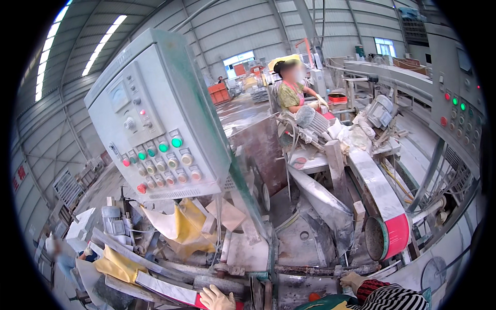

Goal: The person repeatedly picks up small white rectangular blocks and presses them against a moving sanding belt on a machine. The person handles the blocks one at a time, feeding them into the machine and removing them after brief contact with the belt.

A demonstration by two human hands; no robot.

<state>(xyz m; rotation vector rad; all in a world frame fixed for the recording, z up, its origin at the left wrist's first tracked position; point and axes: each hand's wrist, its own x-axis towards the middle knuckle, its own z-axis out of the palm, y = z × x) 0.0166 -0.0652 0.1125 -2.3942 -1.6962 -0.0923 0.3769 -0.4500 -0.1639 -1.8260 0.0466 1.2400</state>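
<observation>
My left hand (216, 298), in a cream glove, is at the bottom edge with its fingers spread flat. It lies against the red end of a pale conveyor belt (160, 285) that runs off to the left. My right hand (353, 280), also gloved and below a striped sleeve, appears curled at the near edge of the machine frame, beside a dark rusty bar (320, 270). Whatever its fingers close on is hidden. Ahead of it, a second pale belt (374, 181) with a red section (397, 235) bends round a roller.
A grey control cabinet (150, 119) with coloured buttons stands at the left; another control panel (457, 98) is at the right. A co-worker (294, 90) sits beyond, near motors (381, 111) and rags (351, 135). Yellow-white cloth (181, 227) hangs below the cabinet. Another person (64, 263) is far left.
</observation>
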